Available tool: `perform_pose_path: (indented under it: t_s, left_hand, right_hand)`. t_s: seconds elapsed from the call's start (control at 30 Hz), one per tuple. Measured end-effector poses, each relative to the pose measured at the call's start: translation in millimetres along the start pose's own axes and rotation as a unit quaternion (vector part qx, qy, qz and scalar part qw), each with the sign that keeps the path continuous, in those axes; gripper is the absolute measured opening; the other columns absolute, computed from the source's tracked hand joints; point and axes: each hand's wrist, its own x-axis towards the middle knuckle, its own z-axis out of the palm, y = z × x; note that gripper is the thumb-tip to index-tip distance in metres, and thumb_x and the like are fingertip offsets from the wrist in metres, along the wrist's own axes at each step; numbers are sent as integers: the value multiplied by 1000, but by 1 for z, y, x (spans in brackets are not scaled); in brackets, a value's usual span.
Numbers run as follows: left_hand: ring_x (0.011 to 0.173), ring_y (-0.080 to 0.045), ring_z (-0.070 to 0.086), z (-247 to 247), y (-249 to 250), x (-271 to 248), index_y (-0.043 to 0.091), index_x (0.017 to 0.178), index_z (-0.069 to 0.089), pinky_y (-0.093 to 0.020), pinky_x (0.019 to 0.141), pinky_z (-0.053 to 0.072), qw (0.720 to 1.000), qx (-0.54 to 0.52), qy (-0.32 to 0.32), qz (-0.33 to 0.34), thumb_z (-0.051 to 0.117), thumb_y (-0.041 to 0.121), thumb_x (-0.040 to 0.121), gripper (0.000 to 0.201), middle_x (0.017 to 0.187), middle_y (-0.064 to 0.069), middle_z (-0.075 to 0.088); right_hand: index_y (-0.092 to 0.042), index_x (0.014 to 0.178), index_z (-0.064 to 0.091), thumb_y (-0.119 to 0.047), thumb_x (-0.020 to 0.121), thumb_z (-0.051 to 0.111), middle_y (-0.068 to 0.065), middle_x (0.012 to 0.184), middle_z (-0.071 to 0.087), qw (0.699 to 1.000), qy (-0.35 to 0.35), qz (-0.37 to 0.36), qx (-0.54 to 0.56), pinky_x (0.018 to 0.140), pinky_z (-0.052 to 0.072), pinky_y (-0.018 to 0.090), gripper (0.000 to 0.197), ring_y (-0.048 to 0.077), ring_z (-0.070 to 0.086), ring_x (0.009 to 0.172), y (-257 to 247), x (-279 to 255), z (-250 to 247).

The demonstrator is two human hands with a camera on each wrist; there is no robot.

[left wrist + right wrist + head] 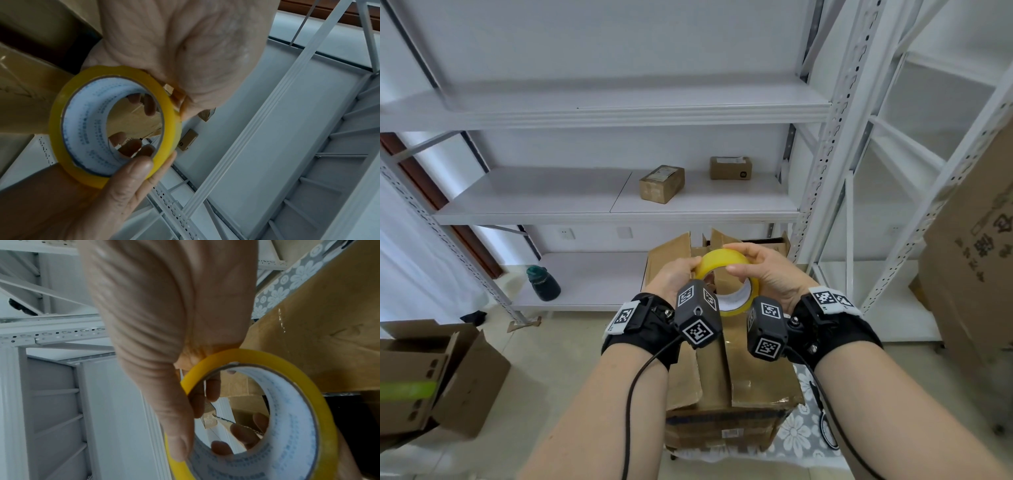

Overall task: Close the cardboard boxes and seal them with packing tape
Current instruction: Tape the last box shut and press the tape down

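Both hands clamp the yellow packing tape roll (726, 274), lifted above the cardboard box (732, 383): left hand (676, 277) grips the rim, right hand (763, 270) curls over the top, likely hunting the free end. Near flaps lie folded; far flaps stand up.

I see open air above the cardboard box (732, 383) under my wrists; its raised far flaps (671, 253) block the way ahead; shelf posts (825, 164) crowd the right; bare floor (558, 349) lies left.
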Motion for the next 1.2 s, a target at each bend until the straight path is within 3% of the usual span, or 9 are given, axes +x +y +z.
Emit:
perform_pose_path:
  t_s: [0.13, 0.23, 0.33, 0.4, 0.47, 0.6, 0.8, 1.0, 1.2]
  left_hand:
    - [78, -26, 64, -4, -3, -1, 4, 94, 60, -40, 73, 51, 999, -40, -17, 21, 47, 24, 100, 25, 79, -13, 68]
    - [89, -28, 67, -10, -4, -4, 6, 111, 67, -40, 77, 57, 996, -36, -47, 61, 58, 13, 92, 22, 96, -17, 68]
    - [108, -34, 62, -14, -5, -6, 14, 117, 68, -52, 98, 48, 993, -25, -80, 82, 60, 15, 92, 27, 110, -19, 67]
    - [113, -35, 60, -13, -5, -8, 12, 115, 70, -51, 100, 46, 992, -7, -76, 98, 63, 15, 89, 27, 115, -20, 67]
    - [104, -33, 62, -10, -3, -11, 9, 117, 68, -45, 95, 51, 990, 23, -59, 127, 62, 13, 90, 28, 113, -18, 67]
    - [88, -22, 65, -6, -1, -11, 7, 120, 65, -30, 75, 59, 983, 52, -42, 169, 55, 9, 95, 26, 96, -9, 69]
    - [80, -22, 65, -5, -4, -13, 6, 117, 66, -29, 66, 60, 982, 50, -37, 177, 57, 10, 95, 24, 95, -9, 68]
    - [60, -15, 63, -5, -3, -16, 3, 98, 68, -23, 51, 56, 983, 38, -13, 180, 62, 7, 91, 10, 82, -9, 68]
    - [56, -17, 66, -7, -4, -18, -2, 101, 68, -26, 51, 57, 988, 17, -30, 150, 65, 6, 88, 15, 76, -13, 69]
  right_hand:
    - [-6, 124, 58, 4, 87, 59, 7, 98, 64, 999, 26, 4, 46, 56, 54, 20, 39, 12, 64, 74, 2, -2, -4]
    - [-6, 127, 58, -4, 89, 60, 12, 105, 61, 997, 55, -4, 61, 66, 56, 24, 38, 21, 56, 92, 5, 0, -5]
    - [1, 127, 55, -8, 93, 55, 14, 105, 61, 993, 65, -7, 97, 68, 58, 29, 36, 22, 59, 91, 6, -1, -3]
    - [4, 127, 53, -9, 95, 52, 14, 102, 62, 991, 60, -9, 115, 61, 58, 27, 35, 21, 60, 88, 5, -2, -2]
    - [4, 127, 53, -10, 95, 53, 14, 101, 62, 991, 63, -10, 115, 63, 58, 27, 35, 21, 61, 87, 6, -1, -1]
    - [2, 125, 55, -13, 92, 57, 13, 101, 64, 991, 77, -9, 105, 84, 53, 35, 37, 21, 61, 91, 11, 2, -2]
    - [0, 122, 58, -16, 91, 59, 16, 106, 63, 990, 78, 6, 114, 103, 43, 46, 35, 25, 59, 99, 15, 2, -4]
    - [-1, 122, 57, -21, 91, 58, 19, 111, 63, 990, 64, 27, 125, 92, 49, 43, 37, 26, 62, 98, 15, -3, -3]
    - [-1, 125, 55, -27, 87, 59, 27, 117, 57, 988, 57, 50, 134, 79, 55, 38, 46, 30, 60, 90, 14, -8, 0]
